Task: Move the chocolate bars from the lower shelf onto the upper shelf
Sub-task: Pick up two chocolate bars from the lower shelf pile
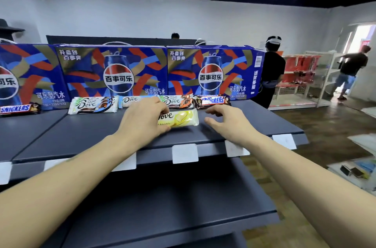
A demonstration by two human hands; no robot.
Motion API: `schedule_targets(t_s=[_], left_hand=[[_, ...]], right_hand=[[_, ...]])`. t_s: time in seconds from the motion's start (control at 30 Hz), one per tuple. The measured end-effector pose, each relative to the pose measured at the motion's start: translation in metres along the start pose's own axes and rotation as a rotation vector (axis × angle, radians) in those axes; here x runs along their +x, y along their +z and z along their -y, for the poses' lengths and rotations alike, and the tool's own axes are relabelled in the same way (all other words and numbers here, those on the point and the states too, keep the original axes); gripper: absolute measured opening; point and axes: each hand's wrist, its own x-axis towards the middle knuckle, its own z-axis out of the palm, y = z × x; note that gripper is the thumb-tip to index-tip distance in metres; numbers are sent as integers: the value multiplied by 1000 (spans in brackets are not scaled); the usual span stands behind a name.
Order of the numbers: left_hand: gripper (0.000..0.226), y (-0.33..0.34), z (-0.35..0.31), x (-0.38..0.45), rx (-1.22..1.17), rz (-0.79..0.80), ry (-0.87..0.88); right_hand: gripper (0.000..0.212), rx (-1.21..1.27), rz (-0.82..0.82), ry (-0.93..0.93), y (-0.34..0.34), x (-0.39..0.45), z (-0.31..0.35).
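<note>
A yellow Dove bar (180, 119) lies flat on the dark upper shelf (81, 136). My left hand (143, 118) covers its left end, with fingers and thumb around it. My right hand (226, 120) hovers just right of the bar, fingers apart and empty. Behind, in a row along the shelf, lie a white-green Dove bar (92, 105), a pale blue Dove bar (132, 100), an orange Dove bar (177, 101) and a Snickers bar (212, 101). Another Snickers bar (19, 109) sits far left. The lower shelf (173, 203) below my arms shows no bars.
Large blue Pepsi cartons (116, 72) stand along the back of the upper shelf. White price-tag holders (184, 153) hang on its front edge. Two people (271, 72) stand at the right by a white rack (305, 77); a table edge with small items (354, 170) is at far right.
</note>
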Motion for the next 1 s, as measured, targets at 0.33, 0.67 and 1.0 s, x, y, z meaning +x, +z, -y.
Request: schedule_targets(t_s=[0.33, 0.67, 1.0], left_hand=[[41, 46, -59, 63, 21, 4, 47], [48, 92, -136, 137, 29, 43, 45], [40, 151, -200, 191, -1, 99, -42]], right_hand=[[42, -139, 30, -28, -31, 30, -79], [50, -141, 63, 51, -82, 51, -163], [64, -58, 13, 4, -119, 70, -221]])
